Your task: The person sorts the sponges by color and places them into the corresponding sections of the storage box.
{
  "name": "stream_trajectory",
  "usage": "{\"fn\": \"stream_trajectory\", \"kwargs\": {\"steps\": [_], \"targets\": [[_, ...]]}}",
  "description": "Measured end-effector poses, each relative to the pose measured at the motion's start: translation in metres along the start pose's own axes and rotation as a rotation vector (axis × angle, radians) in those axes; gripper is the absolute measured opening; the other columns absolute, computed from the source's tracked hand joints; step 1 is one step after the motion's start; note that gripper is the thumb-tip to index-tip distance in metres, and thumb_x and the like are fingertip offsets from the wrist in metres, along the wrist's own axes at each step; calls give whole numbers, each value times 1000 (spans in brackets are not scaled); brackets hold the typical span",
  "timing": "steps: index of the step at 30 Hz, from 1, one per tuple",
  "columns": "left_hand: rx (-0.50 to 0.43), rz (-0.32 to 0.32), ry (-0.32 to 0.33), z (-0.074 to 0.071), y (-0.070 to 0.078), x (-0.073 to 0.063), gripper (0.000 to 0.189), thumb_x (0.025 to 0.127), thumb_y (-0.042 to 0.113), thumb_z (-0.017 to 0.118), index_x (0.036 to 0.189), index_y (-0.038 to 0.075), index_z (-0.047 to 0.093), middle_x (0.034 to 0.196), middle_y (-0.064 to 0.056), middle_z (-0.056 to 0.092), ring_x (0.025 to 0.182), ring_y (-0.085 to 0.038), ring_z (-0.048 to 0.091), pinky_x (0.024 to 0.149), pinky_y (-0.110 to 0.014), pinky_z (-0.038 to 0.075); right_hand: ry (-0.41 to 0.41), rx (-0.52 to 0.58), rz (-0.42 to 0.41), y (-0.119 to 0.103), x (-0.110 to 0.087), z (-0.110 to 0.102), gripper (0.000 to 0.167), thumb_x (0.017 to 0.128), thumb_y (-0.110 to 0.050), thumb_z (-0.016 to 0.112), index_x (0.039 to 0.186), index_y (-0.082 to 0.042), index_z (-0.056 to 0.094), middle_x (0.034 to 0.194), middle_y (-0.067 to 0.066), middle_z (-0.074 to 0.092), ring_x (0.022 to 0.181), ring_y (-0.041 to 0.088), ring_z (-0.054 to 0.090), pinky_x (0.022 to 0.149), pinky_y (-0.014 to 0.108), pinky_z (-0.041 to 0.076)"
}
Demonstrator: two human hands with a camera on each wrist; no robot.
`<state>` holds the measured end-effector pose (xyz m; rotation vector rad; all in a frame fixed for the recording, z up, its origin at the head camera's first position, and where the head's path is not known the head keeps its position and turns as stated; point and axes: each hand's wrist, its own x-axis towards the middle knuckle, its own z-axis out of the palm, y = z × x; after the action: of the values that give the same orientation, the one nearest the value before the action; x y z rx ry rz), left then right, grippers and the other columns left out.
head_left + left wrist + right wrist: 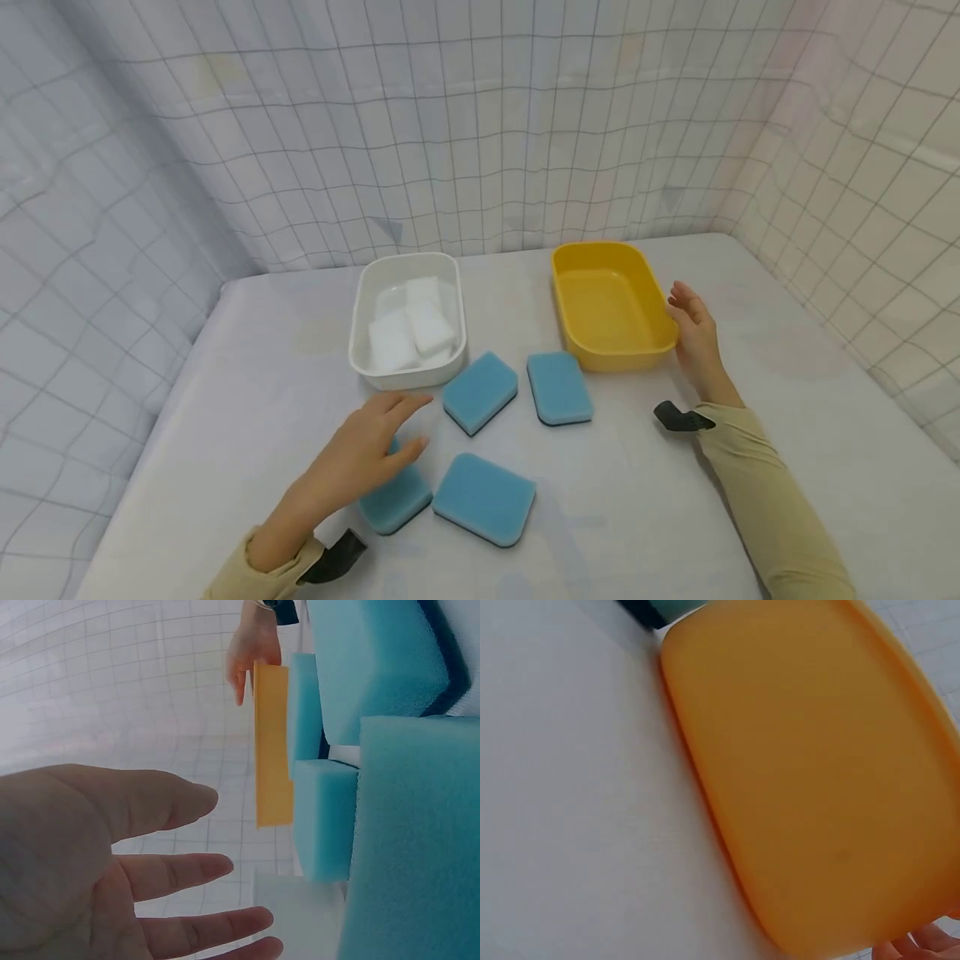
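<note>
My left hand (352, 454) hovers over a blue sponge (397, 497), partly covering it in the head view. Its thumb and fingers (180, 874) are spread apart, holding nothing. A second sponge (486, 500) lies close by on the right; two more, a tilted-looking one (480, 392) and another (560, 388), sit farther back. My right hand (697, 346) touches the right side of a yellow tub (609, 358), thumb at the rim and fingers loosely extended along the outside. In the right wrist view the tub wall hides most of that hand.
A white tub (360, 333) with several white sponge blocks (392, 340) stands at the back left. Behind the white-covered table (630, 517) hangs a gridded curtain (480, 125), which also closes off both sides.
</note>
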<state>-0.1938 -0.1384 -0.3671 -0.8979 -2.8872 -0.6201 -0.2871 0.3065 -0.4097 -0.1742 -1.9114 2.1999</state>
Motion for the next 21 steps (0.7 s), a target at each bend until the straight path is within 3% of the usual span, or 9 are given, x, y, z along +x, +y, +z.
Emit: {"fn": "stream_trajectory", "kwargs": {"steps": [5, 9, 12, 16, 18, 21], "targets": [[19, 19, -74, 1, 2, 1, 51, 87, 28, 66, 133, 11, 51, 122, -8, 57, 107, -24, 56, 83, -41, 51, -46, -139, 40, 10, 5, 0, 56, 99, -20, 44, 150, -11, 22, 158, 7, 16, 141, 20, 23, 120, 33, 21], [34, 9, -98, 2, -1, -2, 52, 87, 30, 66, 133, 13, 51, 123, -7, 57, 110, -24, 56, 86, -44, 50, -86, -168, 60, 15, 6, -1, 56, 99, -23, 46, 149, -8, 24, 160, 7, 11, 143, 21, 20, 120, 37, 21], [29, -10, -112, 2, -4, -8, 53, 87, 31, 66, 134, 14, 50, 126, -9, 56, 115, -27, 54, 89, -47, 49, -91, -162, 70, 17, 6, -1, 55, 99, -22, 46, 148, -8, 26, 159, 7, 12, 142, 19, 21, 117, 29, 28], [5, -60, -123, 2, -7, -19, 54, 87, 34, 65, 135, 16, 49, 131, -12, 52, 120, -31, 51, 93, -51, 47, -74, -218, 48, 19, 3, -2, 52, 98, -19, 46, 146, -7, 30, 158, 11, 15, 133, 17, 30, 96, 11, 41], [0, -85, -130, 3, -9, -25, 56, 86, 38, 65, 136, 18, 49, 133, -13, 50, 122, -32, 49, 93, -53, 45, -62, -263, 20, 20, 2, -3, 50, 98, -17, 45, 144, -5, 31, 156, 13, 18, 129, 18, 32, 86, 7, 41], [12, -110, -147, 6, -12, -31, 61, 84, 48, 64, 136, 20, 48, 135, -14, 48, 124, -34, 47, 93, -56, 44, -42, -350, -21, 23, 2, -4, 48, 97, -16, 45, 143, -5, 32, 154, 13, 22, 131, 20, 31, 82, 4, 37]]}}
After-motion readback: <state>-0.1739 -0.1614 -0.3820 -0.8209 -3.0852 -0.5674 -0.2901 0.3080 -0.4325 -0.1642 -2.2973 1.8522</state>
